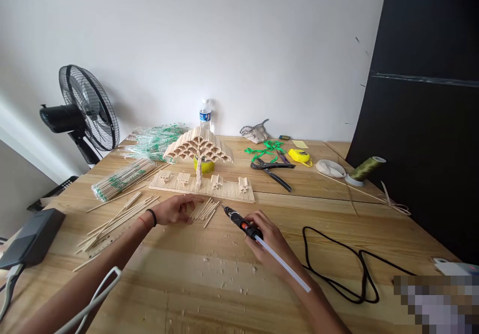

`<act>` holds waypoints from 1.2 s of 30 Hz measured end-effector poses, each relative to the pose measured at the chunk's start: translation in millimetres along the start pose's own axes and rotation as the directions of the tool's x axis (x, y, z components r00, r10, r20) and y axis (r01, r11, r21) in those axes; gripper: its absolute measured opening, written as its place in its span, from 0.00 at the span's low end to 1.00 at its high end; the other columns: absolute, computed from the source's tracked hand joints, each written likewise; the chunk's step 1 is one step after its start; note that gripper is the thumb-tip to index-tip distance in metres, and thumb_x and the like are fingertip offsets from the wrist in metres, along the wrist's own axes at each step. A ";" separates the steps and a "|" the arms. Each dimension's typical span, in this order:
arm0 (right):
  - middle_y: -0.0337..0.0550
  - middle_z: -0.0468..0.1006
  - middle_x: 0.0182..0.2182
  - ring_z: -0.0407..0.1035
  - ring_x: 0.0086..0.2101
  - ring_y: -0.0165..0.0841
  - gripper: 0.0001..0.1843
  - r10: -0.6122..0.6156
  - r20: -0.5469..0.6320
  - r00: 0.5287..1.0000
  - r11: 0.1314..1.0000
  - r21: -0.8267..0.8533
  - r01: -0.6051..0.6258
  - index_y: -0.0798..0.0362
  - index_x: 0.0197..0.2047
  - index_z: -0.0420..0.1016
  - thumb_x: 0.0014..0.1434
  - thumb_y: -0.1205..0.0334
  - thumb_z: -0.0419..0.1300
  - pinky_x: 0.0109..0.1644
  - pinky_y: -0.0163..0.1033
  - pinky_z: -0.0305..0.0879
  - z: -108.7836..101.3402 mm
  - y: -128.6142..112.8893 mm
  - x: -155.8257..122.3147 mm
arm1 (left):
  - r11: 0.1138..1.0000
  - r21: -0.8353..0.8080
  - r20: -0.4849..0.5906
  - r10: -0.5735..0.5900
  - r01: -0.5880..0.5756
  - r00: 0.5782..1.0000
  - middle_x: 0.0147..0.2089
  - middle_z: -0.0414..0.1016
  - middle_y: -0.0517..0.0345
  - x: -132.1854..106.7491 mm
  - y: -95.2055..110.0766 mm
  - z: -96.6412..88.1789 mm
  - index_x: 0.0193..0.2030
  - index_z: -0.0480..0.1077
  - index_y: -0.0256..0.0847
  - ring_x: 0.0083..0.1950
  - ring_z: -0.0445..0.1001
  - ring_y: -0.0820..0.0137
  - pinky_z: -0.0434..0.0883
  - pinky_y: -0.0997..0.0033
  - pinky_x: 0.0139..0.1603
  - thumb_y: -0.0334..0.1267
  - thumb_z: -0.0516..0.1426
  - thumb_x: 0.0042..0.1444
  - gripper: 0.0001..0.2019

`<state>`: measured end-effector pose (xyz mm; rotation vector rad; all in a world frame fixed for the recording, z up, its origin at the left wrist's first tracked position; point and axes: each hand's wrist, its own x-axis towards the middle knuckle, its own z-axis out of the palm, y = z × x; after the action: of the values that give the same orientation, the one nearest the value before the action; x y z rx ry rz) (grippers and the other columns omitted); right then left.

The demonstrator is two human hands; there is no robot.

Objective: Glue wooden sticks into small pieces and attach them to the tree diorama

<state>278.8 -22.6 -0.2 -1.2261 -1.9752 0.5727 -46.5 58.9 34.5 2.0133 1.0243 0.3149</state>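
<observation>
Pale crumbs (213, 269) are scattered over the near part of a wooden table (160, 269). Just beyond, the person's right hand (264, 231) is wrapped firmly around a hot glue gun (235, 218), a translucent glue stick (286, 263) jutting from its rear and its nozzle pointing at a cluster of short wooden sticks (204, 210). The left hand (174, 210) reaches over the cluster's left side, fingers bent and loosely spread; whether they pinch a stick cannot be told. Longer sticks (116, 221) lie left of that hand. Behind the cluster stands a stick-built model (199, 142) with a layered roof on a flat base. Farther back are a yellow tape measure (299, 157) and a plastic water bottle (205, 117).
</observation>
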 end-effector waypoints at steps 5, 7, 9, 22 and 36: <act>0.46 0.75 0.41 0.72 0.40 0.40 0.10 0.004 -0.005 1.000 1.000 0.022 -0.004 0.50 0.42 0.70 0.57 0.71 0.57 0.45 0.43 0.68 -5.6 -7.3 2.4 | 1.000 0.003 -0.018 -0.020 0.020 1.000 0.39 0.70 0.61 1.1 -0.6 -1.9 0.69 0.69 0.43 0.35 0.67 0.71 0.69 0.72 0.39 0.40 0.67 0.52 0.35; 0.46 0.75 0.39 0.72 0.39 0.40 0.09 -0.006 -0.028 1.000 0.999 0.034 0.007 0.50 0.41 0.70 0.57 0.70 0.57 0.44 0.43 0.68 -7.1 -9.3 3.2 | 1.000 0.004 -0.022 -0.030 0.030 0.999 0.39 0.71 0.61 1.6 0.0 -1.9 0.67 0.70 0.43 0.35 0.67 0.72 0.69 0.71 0.39 0.40 0.67 0.52 0.33; 0.45 0.74 0.37 0.71 0.38 0.40 0.05 -0.005 -0.039 0.999 0.999 0.032 0.006 0.50 0.39 0.68 0.59 0.69 0.56 0.44 0.43 0.68 -7.8 -10.4 3.7 | 0.999 -0.002 -0.029 -0.035 0.034 0.999 0.39 0.71 0.61 1.6 1.0 -1.7 0.66 0.71 0.43 0.35 0.67 0.72 0.69 0.71 0.40 0.41 0.67 0.53 0.32; 0.40 0.72 0.32 0.69 0.34 0.38 0.12 0.090 -0.052 0.995 0.996 0.029 -0.089 0.48 0.36 0.65 0.71 0.52 0.54 0.41 0.42 0.67 -13.0 -21.4 2.0 | 0.986 0.159 -0.206 0.085 -0.052 0.975 0.62 0.78 0.49 -57.9 14.3 24.7 0.62 0.72 0.45 0.61 0.76 0.56 0.71 0.52 0.66 0.43 0.65 0.60 0.24; 0.36 0.69 0.26 0.65 0.28 0.35 0.18 0.177 0.049 0.983 0.973 0.141 -0.182 0.48 0.34 0.68 0.70 0.44 0.56 0.32 0.37 0.65 6.2 -38.7 -8.7 | 0.958 0.039 -0.110 0.288 -0.285 0.951 0.64 0.75 0.41 -67.6 6.1 40.8 0.63 0.72 0.43 0.64 0.76 0.53 0.72 0.50 0.68 0.36 0.71 0.53 0.30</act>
<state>254.4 -47.7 19.5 -1.3188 -1.8277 0.8193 -64.0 -17.6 23.3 2.1876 0.8045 0.5813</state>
